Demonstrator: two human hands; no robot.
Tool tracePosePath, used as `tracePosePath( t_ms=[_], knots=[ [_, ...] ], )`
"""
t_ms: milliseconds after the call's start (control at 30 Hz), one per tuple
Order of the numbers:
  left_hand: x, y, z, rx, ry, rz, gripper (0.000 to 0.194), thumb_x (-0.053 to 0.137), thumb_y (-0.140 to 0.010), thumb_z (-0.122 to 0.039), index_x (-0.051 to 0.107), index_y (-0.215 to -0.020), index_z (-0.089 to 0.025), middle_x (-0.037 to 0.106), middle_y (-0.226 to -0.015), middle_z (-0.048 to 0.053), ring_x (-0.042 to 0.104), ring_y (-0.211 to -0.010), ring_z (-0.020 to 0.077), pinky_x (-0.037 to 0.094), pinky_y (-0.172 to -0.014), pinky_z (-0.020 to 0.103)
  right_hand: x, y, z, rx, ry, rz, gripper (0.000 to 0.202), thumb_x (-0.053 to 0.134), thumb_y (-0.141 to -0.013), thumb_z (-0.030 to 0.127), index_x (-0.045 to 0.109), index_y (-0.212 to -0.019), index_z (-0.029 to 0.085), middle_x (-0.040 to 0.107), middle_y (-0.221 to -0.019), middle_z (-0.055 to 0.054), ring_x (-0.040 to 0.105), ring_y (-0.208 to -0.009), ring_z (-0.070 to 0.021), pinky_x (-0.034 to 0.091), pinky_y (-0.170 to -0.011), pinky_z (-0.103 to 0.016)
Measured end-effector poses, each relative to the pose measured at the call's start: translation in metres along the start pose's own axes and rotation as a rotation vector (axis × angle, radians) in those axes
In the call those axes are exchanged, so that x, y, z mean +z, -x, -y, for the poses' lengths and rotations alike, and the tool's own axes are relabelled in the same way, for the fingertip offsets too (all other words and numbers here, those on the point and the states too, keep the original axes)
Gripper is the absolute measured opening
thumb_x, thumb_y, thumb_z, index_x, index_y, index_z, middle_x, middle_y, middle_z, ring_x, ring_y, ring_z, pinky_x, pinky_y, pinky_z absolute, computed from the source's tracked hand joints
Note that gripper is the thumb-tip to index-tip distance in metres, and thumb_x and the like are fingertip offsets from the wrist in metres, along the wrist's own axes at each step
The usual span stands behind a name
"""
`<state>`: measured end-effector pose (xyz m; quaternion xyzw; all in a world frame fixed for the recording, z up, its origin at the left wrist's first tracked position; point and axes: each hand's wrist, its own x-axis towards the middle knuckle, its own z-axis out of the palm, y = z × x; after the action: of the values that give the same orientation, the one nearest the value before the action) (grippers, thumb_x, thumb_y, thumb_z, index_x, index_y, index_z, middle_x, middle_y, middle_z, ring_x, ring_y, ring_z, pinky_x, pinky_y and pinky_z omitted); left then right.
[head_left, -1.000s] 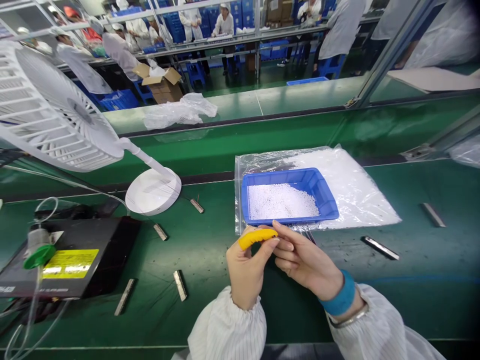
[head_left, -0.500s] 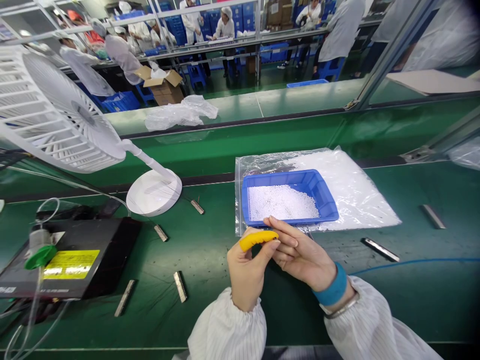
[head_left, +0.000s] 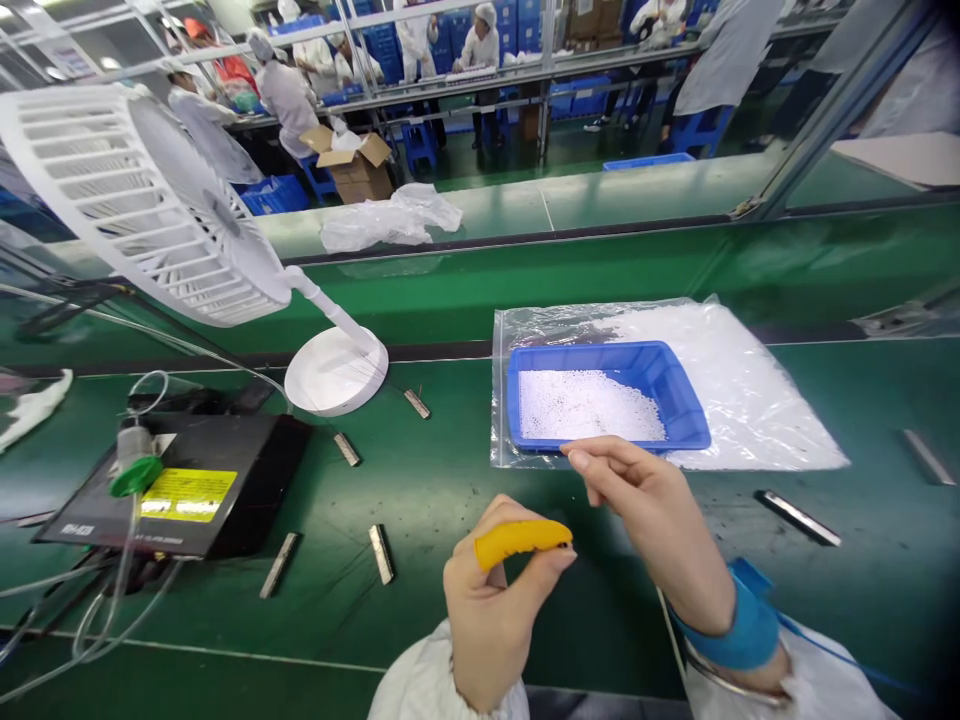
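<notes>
Since the earlier frame the two hands have drawn apart: the left hand point(head_left: 495, 600) has dropped toward the lower centre, and the right hand point(head_left: 645, 510) has lifted toward the blue tray point(head_left: 686, 405). Left hand: forefinger in a yellow finger cot point(head_left: 517, 537), thumb tip pressed against its end; whether anything is pinched between them cannot be told. Right hand: fingers held together, tips just below the tray's near rim, holding nothing visible; blue wrist strap point(head_left: 739, 625). The tray, centre right on the green bench point(head_left: 420, 480), holds white granules point(head_left: 589, 405) and rests on a clear plastic bag point(head_left: 742, 400). Left: black device point(head_left: 240, 480) with a yellow label point(head_left: 180, 494), its print unreadable. Upper left: white fan point(head_left: 150, 200).
</notes>
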<state>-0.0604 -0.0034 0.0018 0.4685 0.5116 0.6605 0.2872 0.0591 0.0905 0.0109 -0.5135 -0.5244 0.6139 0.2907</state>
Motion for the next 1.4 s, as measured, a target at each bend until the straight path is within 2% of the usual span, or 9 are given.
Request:
tracePosePath(
  t_ms=[133,233,367,500,833,967,1033,1100,1400],
  knots=[
    [-0.004,0.0,0.009,-0.084,0.012,-0.038,0.002,0.068,-0.078,-0.014,0.067,-0.078,-0.015,0.062,-0.073,0.0,0.058,-0.073,0.003,0.051,-0.069,0.011,0.001,-0.003,0.001,-0.458,0.675,-0.232,0.027,0.051,-0.088,0.041,0.068,-0.101,0.023,0.062,-0.099,-0.002,0.052,-0.095,-0.0109,0.042,-0.086,-0.027],
    [-0.004,0.002,0.016,-0.161,0.033,-0.041,0.007,0.069,-0.077,-0.018,0.066,-0.074,-0.013,0.06,-0.072,0.001,0.057,-0.071,0.0024,0.049,-0.067,0.01,0.004,-0.017,0.007,-0.498,0.89,-0.097,0.031,0.046,-0.091,0.036,0.066,-0.109,0.022,0.059,-0.116,-0.004,0.047,-0.114,-0.0185,0.038,-0.099,-0.037],
    [-0.005,0.004,0.025,-0.247,0.077,-0.023,0.014,0.069,-0.078,-0.024,0.066,-0.073,-0.011,0.058,-0.071,0.001,0.055,-0.069,0.0011,0.047,-0.066,0.008,0.008,-0.041,0.015,-0.437,0.937,0.077,0.033,0.057,-0.084,0.04,0.067,-0.111,0.023,0.06,-0.118,-0.003,0.047,-0.117,-0.0234,0.039,-0.1,-0.042],
    [-0.006,0.005,0.032,-0.299,0.132,-0.027,0.016,0.07,-0.077,-0.028,0.067,-0.074,-0.012,0.057,-0.071,0.0,0.053,-0.069,0.0004,0.046,-0.066,0.007,0.008,-0.055,0.015,-0.417,0.923,0.176,0.024,0.061,-0.081,0.042,0.072,-0.096,0.026,0.066,-0.103,0.0,0.056,-0.106,-0.0172,0.042,-0.097,-0.034],
    [-0.007,0.004,0.036,-0.374,0.176,-0.049,0.021,0.071,-0.075,-0.032,0.069,-0.076,-0.011,0.058,-0.073,0.001,0.053,-0.07,0.0019,0.044,-0.067,0.01,0.006,-0.045,0.019,-0.546,0.789,0.092,0.02,0.059,-0.085,0.041,0.071,-0.085,0.024,0.067,-0.091,0.006,0.062,-0.087,-0.0048,0.044,-0.084,-0.019],
    [-0.006,0.001,0.035,-0.331,0.148,-0.077,0.021,0.071,-0.075,-0.032,0.069,-0.076,-0.011,0.059,-0.073,0.002,0.054,-0.069,0.002,0.045,-0.066,0.01,-0.004,-0.008,0.041,-0.724,0.775,0.007,0.02,0.055,-0.088,0.038,0.069,-0.09,0.025,0.066,-0.092,0.006,0.058,-0.089,-0.0032,0.038,-0.088,-0.019],
    [-0.006,0.0,0.035,-0.278,0.116,-0.092,0.02,0.071,-0.076,-0.03,0.069,-0.076,-0.01,0.059,-0.073,0.002,0.054,-0.069,0.0022,0.045,-0.066,0.01,-0.013,0.014,0.052,-0.976,0.925,-0.033,0.015,0.054,-0.089,0.031,0.068,-0.092,0.024,0.065,-0.086,0.005,0.055,-0.082,-0.0019,0.037,-0.08,-0.018],
    [-0.005,0.0,0.034,-0.213,0.077,-0.094,0.018,0.07,-0.077,-0.028,0.068,-0.076,-0.01,0.06,-0.074,0.003,0.055,-0.071,0.0032,0.046,-0.067,0.012,-0.024,0.032,0.056,-1.083,1.063,-0.043,0.014,0.054,-0.089,0.027,0.066,-0.094,0.023,0.061,-0.083,0.002,0.051,-0.08,-0.0029,0.034,-0.077,-0.02],
    [-0.001,-0.003,0.031,0.089,-0.116,-0.044,0.002,0.066,-0.079,-0.013,0.067,-0.08,-0.012,0.064,-0.078,0.002,0.059,-0.076,0.0044,0.049,-0.07,0.014,-0.05,0.05,0.048,-1.02,1.35,0.06,0.016,0.049,-0.091,0.027,0.063,-0.092,0.022,0.051,-0.075,-0.001,0.041,-0.075,-0.0059,0.029,-0.082,-0.027]
  ],
)
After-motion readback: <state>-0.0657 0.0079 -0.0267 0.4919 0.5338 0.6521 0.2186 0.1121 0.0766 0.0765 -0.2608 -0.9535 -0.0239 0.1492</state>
